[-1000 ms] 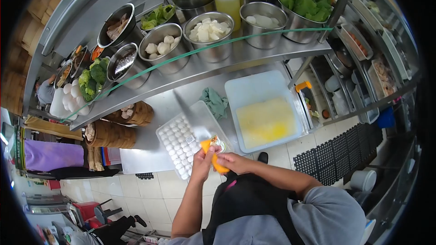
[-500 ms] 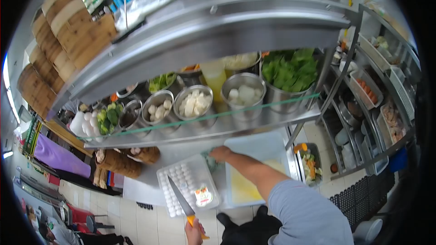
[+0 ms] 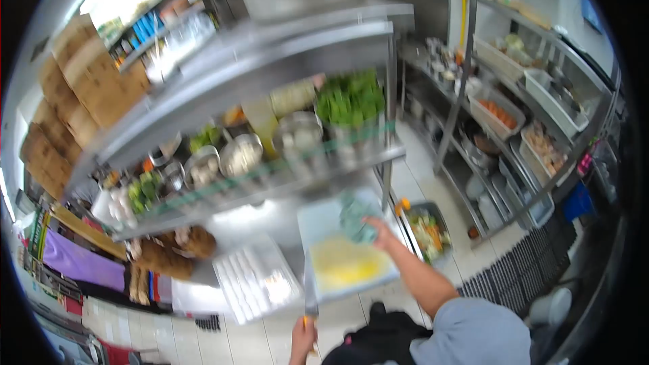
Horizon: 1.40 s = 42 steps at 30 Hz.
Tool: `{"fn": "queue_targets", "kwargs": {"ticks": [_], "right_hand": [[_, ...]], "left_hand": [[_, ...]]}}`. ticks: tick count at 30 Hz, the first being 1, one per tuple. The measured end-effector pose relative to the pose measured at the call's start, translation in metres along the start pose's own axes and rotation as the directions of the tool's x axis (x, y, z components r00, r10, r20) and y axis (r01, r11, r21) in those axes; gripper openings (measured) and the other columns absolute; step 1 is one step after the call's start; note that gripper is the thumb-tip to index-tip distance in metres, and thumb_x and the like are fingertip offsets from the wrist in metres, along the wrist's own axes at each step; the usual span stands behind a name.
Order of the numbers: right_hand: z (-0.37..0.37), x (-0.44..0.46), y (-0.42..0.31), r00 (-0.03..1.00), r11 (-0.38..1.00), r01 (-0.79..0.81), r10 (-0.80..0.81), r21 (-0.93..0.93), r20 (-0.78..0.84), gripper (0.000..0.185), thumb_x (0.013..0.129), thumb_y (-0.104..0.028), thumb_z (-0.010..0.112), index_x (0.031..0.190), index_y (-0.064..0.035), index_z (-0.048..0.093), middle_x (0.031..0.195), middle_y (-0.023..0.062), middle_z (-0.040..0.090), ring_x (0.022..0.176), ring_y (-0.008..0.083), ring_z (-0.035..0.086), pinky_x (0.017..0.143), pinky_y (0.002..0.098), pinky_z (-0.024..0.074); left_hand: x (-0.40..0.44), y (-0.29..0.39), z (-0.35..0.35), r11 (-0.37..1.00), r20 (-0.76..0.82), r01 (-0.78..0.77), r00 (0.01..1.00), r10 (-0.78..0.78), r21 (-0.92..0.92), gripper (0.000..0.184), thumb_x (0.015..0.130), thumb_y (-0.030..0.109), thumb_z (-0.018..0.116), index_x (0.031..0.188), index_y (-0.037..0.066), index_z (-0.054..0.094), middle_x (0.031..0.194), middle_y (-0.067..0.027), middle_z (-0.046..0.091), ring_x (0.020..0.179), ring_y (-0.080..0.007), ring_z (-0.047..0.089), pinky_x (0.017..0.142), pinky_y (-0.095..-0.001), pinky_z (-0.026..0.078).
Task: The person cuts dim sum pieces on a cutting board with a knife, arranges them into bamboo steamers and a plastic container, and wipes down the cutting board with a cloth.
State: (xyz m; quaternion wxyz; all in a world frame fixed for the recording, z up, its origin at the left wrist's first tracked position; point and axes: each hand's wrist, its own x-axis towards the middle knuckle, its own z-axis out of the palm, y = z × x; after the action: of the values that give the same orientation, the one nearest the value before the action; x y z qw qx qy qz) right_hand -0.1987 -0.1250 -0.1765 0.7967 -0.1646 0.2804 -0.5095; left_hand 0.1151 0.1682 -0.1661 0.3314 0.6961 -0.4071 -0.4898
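Note:
My left hand (image 3: 303, 338) is closed around the yellow handle of a knife (image 3: 310, 292). The blade points away from me, at the left edge of a pale cutting board (image 3: 323, 219) with a yellow stain on it. My right hand (image 3: 380, 234) grips a green cloth (image 3: 355, 217) over the far right part of the board. Left of the knife lies a clear plastic tray (image 3: 278, 286) with rows of white pieces and a label, blurred by motion.
Metal pots of mushrooms, white cubes and leafy greens (image 3: 350, 100) line the shelf above the counter. Brown root vegetables (image 3: 164, 257) lie at the left. A bin of vegetable scraps (image 3: 428, 233) stands right of the board, and a metal rack (image 3: 451, 136) holds food tubs.
My right hand has carried the green cloth from beside the tray rightward onto the board. The knife has swung from over the tray to the board's left edge. My view has turned right.

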Motion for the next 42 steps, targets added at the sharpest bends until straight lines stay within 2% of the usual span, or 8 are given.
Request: {"fn": "queue_targets", "kwargs": {"ticks": [13,16,18,23,30,35,40,42], "right_hand": [[-0.191,-0.238,-0.053,0.874,0.979,0.094,-0.169,-0.183,-0.455,0.043,0.092,-0.023,0.069,0.131,-0.007,0.061,0.115,0.0066,0.072,0.1,0.0237,0.071,0.085,0.0397,0.0586],[-0.193,-0.229,-0.066,0.861,0.944,0.07,-0.22,-0.322,-0.459,0.046,0.094,-0.02,0.067,0.136,-0.0057,0.058,0.123,0.0064,0.069,0.108,0.022,0.069,0.091,0.037,0.0565],[-0.195,-0.219,-0.083,0.884,0.933,0.05,-0.207,-0.355,-0.42,0.047,0.095,-0.02,0.067,0.138,-0.005,0.056,0.125,0.0064,0.068,0.109,0.0213,0.068,0.093,0.0359,0.0552],[-0.235,-0.203,-0.125,0.928,0.937,-0.076,-0.058,-0.34,-0.367,0.048,0.099,-0.024,0.066,0.141,-0.003,0.055,0.126,0.0069,0.067,0.112,0.0203,0.067,0.099,0.0344,0.0522],[-0.255,-0.202,-0.161,0.919,0.921,-0.182,0.034,-0.346,-0.393,0.043,0.1,-0.031,0.068,0.132,-0.0023,0.062,0.121,0.0088,0.071,0.108,0.021,0.07,0.094,0.0352,0.056],[-0.249,-0.208,-0.16,0.931,0.93,-0.17,0.043,-0.326,-0.362,0.051,0.104,-0.04,0.06,0.138,-0.0026,0.058,0.13,0.0102,0.069,0.116,0.0234,0.068,0.101,0.0387,0.0542],[-0.244,-0.2,-0.136,0.923,0.978,-0.157,0.095,-0.139,-0.374,0.056,0.107,-0.047,0.047,0.14,-0.0029,0.056,0.133,0.0124,0.067,0.121,0.0277,0.066,0.106,0.0418,0.0515],[-0.245,-0.201,-0.134,0.922,0.973,-0.162,0.091,-0.163,-0.376,0.054,0.107,-0.044,0.045,0.14,-0.0027,0.057,0.133,0.0124,0.068,0.121,0.0284,0.066,0.106,0.0422,0.0516]], "left_hand": [[0.03,-0.018,0.106,0.97,-0.198,0.244,0.95,-0.24,-0.004,0.043,0.109,0.044,0.047,0.101,0.003,0.058,0.064,-0.0056,0.053,0.045,-0.0158,0.054,0.04,-0.0322,0.047],[0.034,-0.026,0.148,0.967,-0.25,0.252,0.939,-0.235,0.039,0.045,0.109,0.043,0.047,0.1,0.001,0.06,0.068,-0.0097,0.057,0.047,-0.0197,0.059,0.041,-0.0346,0.05],[0.027,-0.006,0.168,0.945,-0.22,0.083,0.975,-0.012,0.316,0.044,0.109,0.044,0.049,0.097,0.003,0.059,0.06,-0.0036,0.051,0.04,-0.0162,0.05,0.036,-0.0335,0.045],[0.045,-0.005,0.153,0.959,-0.33,0.282,0.909,-0.255,0.038,0.048,0.109,0.047,0.047,0.103,0.002,0.063,0.057,-0.0037,0.05,0.039,-0.0156,0.049,0.035,-0.033,0.043],[0.042,0.009,0.188,0.945,-0.172,0.232,0.966,-0.196,0.229,0.048,0.108,0.051,0.048,0.1,0.005,0.06,0.06,-0.004,0.052,0.041,-0.0164,0.052,0.037,-0.0333,0.044],[0.057,0.002,0.163,0.939,-0.292,0.343,0.896,-0.335,-0.025,0.049,0.108,0.05,0.048,0.098,0.005,0.062,0.06,-0.0057,0.054,0.043,-0.0173,0.054,0.037,-0.0341,0.045],[0.056,-0.003,0.181,0.945,-0.158,0.143,0.982,-0.1,0.293,0.051,0.107,0.052,0.048,0.097,0.004,0.062,0.06,-0.0065,0.054,0.042,-0.0184,0.053,0.037,-0.0354,0.044],[0.058,-0.015,0.157,0.941,-0.275,0.335,0.91,-0.311,0.044,0.053,0.107,0.053,0.048,0.096,0.003,0.061,0.058,-0.0063,0.053,0.041,-0.0181,0.053,0.036,-0.0355,0.043]]}}
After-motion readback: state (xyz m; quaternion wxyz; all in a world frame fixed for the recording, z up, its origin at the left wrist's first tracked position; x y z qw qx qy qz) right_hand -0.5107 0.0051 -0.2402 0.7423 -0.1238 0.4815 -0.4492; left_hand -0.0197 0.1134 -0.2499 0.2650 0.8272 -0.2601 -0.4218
